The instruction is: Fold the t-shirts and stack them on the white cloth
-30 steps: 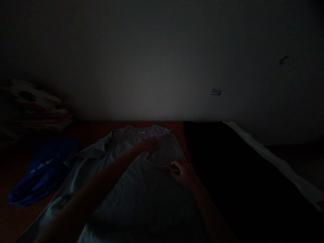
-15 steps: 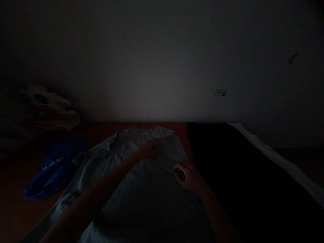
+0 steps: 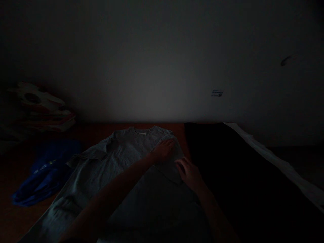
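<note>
Moved: left hand (image 3: 165, 150) now flat on folded sleeve (image 3: 170, 166) of shirt (image 3: 121, 168) | right hand (image 3: 189, 172) fingers curled at sleeve edge, grip unclear | fold pressed near table's (image 3: 96, 130) far edge.

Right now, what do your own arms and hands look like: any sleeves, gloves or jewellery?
Both forearms are bare as far as the frame shows, with no sleeve in sight. The left hand and right hand wear no gloves. The picture is too dark to tell whether there is a ring, watch or bracelet; none stands out at either wrist.
</note>
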`<state>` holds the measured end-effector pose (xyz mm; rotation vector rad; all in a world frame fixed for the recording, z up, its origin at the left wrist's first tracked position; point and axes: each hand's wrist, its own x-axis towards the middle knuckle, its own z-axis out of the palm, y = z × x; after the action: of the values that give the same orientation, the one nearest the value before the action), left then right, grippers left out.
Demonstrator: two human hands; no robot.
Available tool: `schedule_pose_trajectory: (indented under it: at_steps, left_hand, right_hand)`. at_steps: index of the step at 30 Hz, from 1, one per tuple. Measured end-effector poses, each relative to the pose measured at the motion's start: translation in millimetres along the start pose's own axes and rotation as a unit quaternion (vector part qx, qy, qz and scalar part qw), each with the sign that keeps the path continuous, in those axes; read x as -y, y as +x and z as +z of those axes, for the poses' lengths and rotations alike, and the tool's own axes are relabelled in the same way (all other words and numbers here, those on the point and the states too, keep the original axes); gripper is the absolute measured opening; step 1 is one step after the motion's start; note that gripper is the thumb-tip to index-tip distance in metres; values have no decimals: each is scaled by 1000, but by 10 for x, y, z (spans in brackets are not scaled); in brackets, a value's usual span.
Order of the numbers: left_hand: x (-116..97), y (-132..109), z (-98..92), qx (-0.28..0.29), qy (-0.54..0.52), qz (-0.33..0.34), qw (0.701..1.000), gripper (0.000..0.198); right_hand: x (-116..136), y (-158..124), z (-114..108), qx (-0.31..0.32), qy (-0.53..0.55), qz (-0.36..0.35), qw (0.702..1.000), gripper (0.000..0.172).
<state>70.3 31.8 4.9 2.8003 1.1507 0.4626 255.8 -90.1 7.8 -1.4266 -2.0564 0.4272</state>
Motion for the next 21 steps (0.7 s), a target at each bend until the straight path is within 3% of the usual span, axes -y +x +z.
schedule_pose_trajectory:
  at_steps: [4, 8, 12, 16, 21]
  left_hand:
    - [44, 248, 201, 34, 25, -43, 998, 62]
    - [131, 274, 232, 19, 32, -41, 998, 63]
    - [80, 187, 173, -38, 41, -47, 997, 53]
    - [-26, -73, 14, -64, 26, -10, 998, 49]
    - [66, -789, -389, -48, -32, -30, 998, 45]
  right_hand:
    - [-46, 2, 10, 48, -57, 27, 997, 19]
    - [-54, -5, 15, 45, -60, 20, 997, 20]
    - [-76, -16, 41, 39, -96, 5, 995, 58]
    - [-95, -28, 70, 95, -114, 7, 989, 75]
    - [-164, -42, 103, 95, -122, -1, 988, 75]
